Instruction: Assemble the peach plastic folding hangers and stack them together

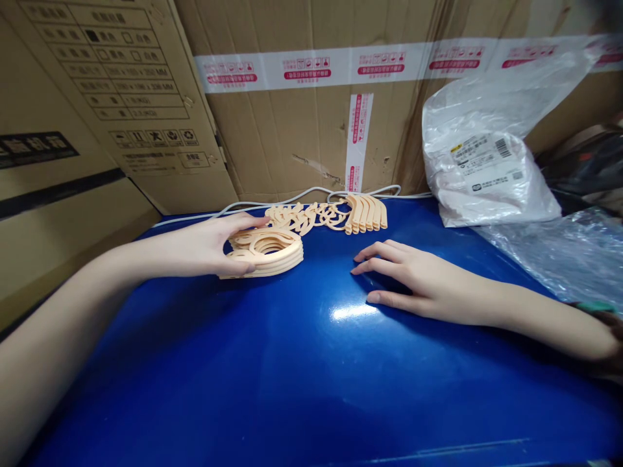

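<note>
Beige stack (285,261) pinched by left hand (209,246); right hand (418,282) half-spread.

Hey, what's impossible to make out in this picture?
All in the head view:
Left hand: some fingers, behind the hand and cream stack.
Right hand: palm, hidden by its back.
White bag: contents, behind its plastic.
Label: fine print, too small.
Dark item: blurred, cut off by right edge.

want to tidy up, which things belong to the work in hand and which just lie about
Likely in the work: stacked cream pieces in left hand; cream pieces behind.
Seemingly just lying about: white cable; labelled bag; clear plastic.
</note>
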A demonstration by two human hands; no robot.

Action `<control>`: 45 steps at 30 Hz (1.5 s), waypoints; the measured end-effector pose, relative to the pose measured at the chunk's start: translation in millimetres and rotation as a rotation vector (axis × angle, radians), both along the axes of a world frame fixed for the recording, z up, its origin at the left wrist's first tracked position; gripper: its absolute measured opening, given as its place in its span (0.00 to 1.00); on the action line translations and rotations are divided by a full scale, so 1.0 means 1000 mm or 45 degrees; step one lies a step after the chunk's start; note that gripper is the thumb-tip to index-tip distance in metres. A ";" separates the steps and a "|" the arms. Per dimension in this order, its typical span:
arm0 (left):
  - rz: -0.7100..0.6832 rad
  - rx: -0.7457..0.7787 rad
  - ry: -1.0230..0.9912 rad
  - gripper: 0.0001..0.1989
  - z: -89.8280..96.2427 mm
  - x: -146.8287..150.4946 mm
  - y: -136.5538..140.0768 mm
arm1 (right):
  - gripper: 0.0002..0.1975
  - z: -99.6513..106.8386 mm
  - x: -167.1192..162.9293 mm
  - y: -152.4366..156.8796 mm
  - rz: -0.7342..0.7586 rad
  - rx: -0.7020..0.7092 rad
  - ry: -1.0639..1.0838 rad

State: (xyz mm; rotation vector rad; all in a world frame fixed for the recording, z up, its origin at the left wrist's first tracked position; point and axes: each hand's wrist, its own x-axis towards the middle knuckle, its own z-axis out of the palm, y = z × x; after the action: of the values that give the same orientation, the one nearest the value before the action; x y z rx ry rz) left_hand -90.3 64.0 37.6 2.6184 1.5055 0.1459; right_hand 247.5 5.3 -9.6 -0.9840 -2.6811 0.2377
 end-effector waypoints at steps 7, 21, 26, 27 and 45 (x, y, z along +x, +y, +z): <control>0.015 -0.076 0.016 0.40 0.000 0.004 -0.004 | 0.20 0.000 0.000 0.000 0.001 0.020 -0.039; 0.076 -0.100 -0.037 0.45 -0.004 0.001 0.000 | 0.20 0.000 0.001 0.000 -0.001 0.033 -0.081; 0.074 -0.101 0.001 0.46 -0.002 0.004 -0.002 | 0.20 -0.001 0.002 0.001 0.001 0.040 -0.071; 0.069 -0.103 0.008 0.46 -0.002 0.005 -0.002 | 0.20 -0.001 0.002 0.001 0.002 0.041 -0.073; -0.017 -0.062 0.003 0.48 -0.005 0.002 -0.001 | 0.20 -0.002 0.004 0.001 -0.005 0.059 -0.099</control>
State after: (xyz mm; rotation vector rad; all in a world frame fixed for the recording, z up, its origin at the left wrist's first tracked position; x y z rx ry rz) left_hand -88.7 62.6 32.2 2.5912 1.4728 0.1034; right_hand 251.2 5.9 -11.4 -1.0040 -2.7408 0.1383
